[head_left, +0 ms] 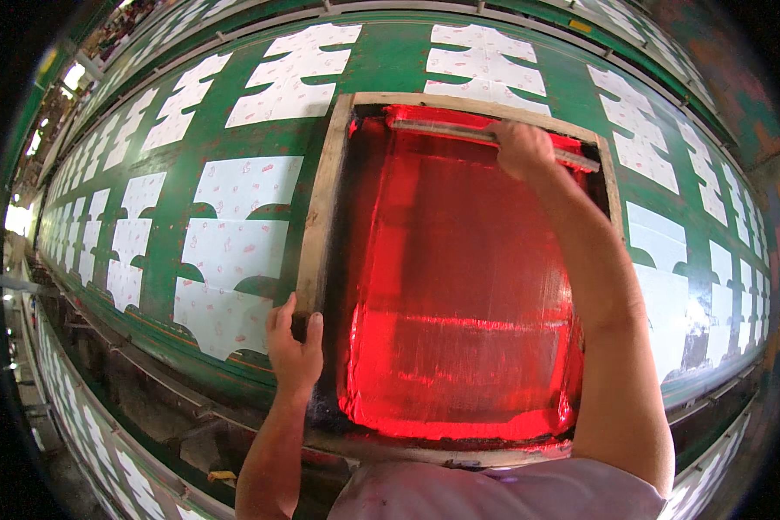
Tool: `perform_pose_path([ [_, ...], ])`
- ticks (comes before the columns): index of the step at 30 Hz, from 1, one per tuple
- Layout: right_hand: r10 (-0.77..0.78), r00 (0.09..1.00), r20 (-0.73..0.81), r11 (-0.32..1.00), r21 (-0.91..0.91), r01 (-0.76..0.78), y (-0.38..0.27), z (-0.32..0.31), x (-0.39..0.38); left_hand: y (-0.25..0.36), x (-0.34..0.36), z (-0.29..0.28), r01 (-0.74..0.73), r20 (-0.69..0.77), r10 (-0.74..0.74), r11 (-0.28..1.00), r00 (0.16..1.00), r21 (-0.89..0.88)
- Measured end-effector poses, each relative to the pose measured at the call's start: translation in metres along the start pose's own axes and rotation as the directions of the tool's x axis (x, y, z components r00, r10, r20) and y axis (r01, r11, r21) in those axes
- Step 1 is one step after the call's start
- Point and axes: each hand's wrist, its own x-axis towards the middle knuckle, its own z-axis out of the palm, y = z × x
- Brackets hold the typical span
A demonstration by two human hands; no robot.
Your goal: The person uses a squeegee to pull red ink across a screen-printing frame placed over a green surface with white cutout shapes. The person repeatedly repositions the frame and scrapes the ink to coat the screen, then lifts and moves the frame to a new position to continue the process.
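Observation:
My right hand (524,147) grips a long squeegee (433,130) across the far end of a wood-framed printing screen (321,217). Bright red ink (459,420) covers much of the mesh, thickest along its near end and sides. My left hand (295,347) is at the lower left side of the frame, fingers and thumb apart; whether it touches the wood I cannot tell. The screen sits on a long green table (390,52), among rows of white fabric pieces (234,251) with small pale red prints, cut like garment parts.
More pieces (659,286) run along the table on both sides of the screen. Metal rails (208,416) edge the table's near side. Further tables with white pieces (95,433) show beyond the near and far edges. My body in a pale shirt fills the bottom middle.

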Motion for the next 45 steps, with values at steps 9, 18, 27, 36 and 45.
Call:
perform_pose_path([
  [9, -0.088, 0.982, -0.169, 0.996, 0.006, 0.091, 0.028, 0.019, 0.036, 0.006, 0.005, -0.001, 0.025, 0.006, -0.024, 0.999, 1.000, -0.021],
  [18, -0.191, 0.982, 0.006, 0.976, 0.109, 0.189, 0.016, -0.012, -0.019, 0.005, 0.007, 0.003, 0.005, -0.036, -0.004, 1.000, 0.999, 0.012],
  [27, -0.249, 0.967, 0.057, 0.962, 0.127, 0.241, -0.047, -0.014, -0.211, -0.010, 0.006, 0.007, -0.035, -0.026, 0.034, 0.999, 0.999, -0.010],
  [36, -0.187, 0.938, 0.291, 0.980, 0.127, 0.155, -0.124, -0.034, -0.403, -0.009, 0.003, 0.002, -0.071, -0.003, 0.071, 0.997, 0.997, 0.034],
  [45, -0.240, 0.970, 0.050, 0.917, 0.338, 0.210, -0.155, -0.041, -0.501, -0.005, 0.002, -0.001, -0.067, 0.016, 0.066, 0.992, 0.998, 0.109],
])
